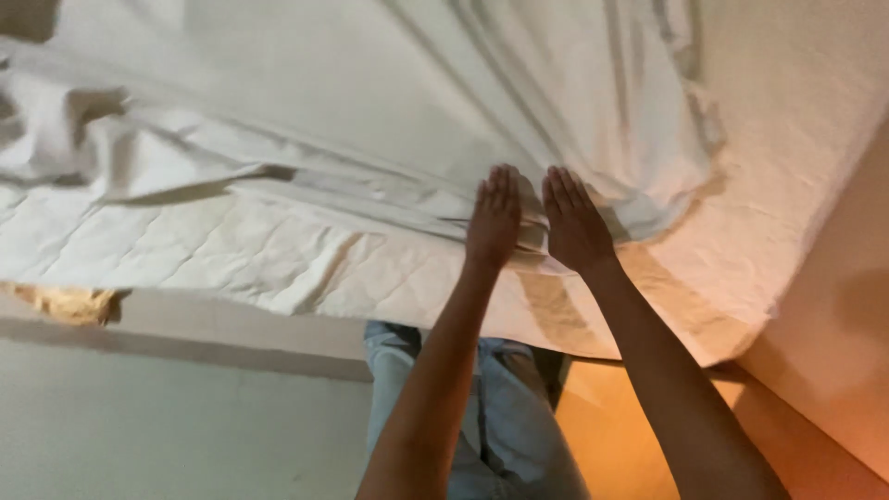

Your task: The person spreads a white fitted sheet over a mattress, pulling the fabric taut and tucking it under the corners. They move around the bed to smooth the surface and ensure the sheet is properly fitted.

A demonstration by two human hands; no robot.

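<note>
A: Where is the cloth, and how do the hands sit on it?

B: The rumpled white cotton sheet (389, 102) covers the upper left and centre of the frame, its loose edge bunched toward the upper right. The left hand (494, 220) and right hand (574, 222) lie flat on it at centre, fingers straight and together, palms down, gripping nothing, just beside each other.

A: And under it?

B: A white quilted mattress (231, 250), bare along the lower left and at the right, its near edge running across mid-frame, its corner at lower right.

A: Room around it?

B: The pale floor (139, 417) lies open at lower left; a beige wall (833, 306) stands close by the mattress corner at right. Blue jeans (509, 417) show below.
</note>
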